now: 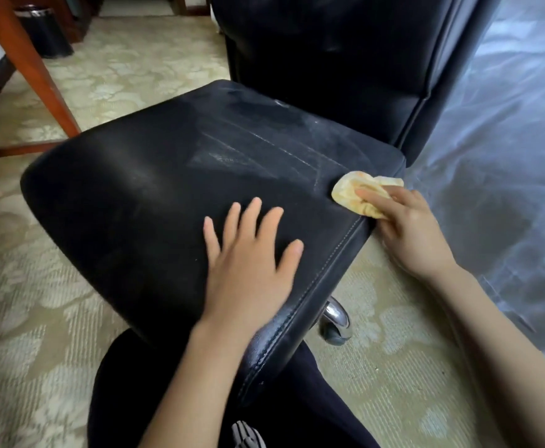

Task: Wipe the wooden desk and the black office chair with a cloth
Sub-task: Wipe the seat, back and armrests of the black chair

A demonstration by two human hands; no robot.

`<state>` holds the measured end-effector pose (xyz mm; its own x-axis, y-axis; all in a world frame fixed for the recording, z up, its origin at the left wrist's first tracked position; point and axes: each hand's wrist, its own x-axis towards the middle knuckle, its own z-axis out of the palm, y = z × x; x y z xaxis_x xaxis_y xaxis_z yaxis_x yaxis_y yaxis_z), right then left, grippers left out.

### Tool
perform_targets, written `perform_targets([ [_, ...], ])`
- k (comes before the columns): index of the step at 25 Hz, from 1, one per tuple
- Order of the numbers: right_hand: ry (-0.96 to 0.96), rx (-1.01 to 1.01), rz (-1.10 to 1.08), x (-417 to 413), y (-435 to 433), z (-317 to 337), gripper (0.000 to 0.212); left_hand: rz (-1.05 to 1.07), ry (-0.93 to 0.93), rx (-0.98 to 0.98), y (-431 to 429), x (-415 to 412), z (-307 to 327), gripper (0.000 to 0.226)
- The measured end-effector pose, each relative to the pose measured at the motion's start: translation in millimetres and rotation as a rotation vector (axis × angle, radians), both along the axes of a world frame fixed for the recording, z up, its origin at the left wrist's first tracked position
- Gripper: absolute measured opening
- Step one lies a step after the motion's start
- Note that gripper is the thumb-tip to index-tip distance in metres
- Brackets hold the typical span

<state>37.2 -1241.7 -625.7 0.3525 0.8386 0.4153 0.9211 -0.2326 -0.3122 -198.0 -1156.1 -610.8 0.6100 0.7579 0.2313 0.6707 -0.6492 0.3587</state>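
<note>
Left hand (248, 250) flat, fingers spread, steadying the chair seat (154, 189); right hand (406, 227) presses the cloth (351, 192) at the seat's edge — best swept across the dusty streaks.

The patterned beige carpeted floor (38, 302) bears the black office chair (167, 176) in the middle, its caster (335, 323) near right, and a black bin (46, 32) far left.
</note>
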Motion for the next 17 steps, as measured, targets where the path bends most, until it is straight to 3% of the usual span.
perform_targets([
  [3, 0.144, 0.057, -0.163, 17.4, 15.9, 0.7, 0.045, -0.052, 0.132, 0.119, -5.8, 7.8, -6.7, 0.073],
  [8, 0.273, 0.195, -0.361, -28.3, 25.1, -4.6, 0.043, -0.001, 0.154, 0.086, -4.5, 7.3, -6.8, 0.080],
  [12, 0.237, 0.341, -0.242, -101.1, -2.8, -22.0, 0.044, 0.000, 0.132, 0.048, -3.0, 4.7, -8.4, 0.068],
  [17, 0.171, 0.291, -0.038, -143.0, -38.4, -40.0, 0.039, -0.027, 0.128, 0.028, 2.5, -5.9, -7.0, 0.063],
])
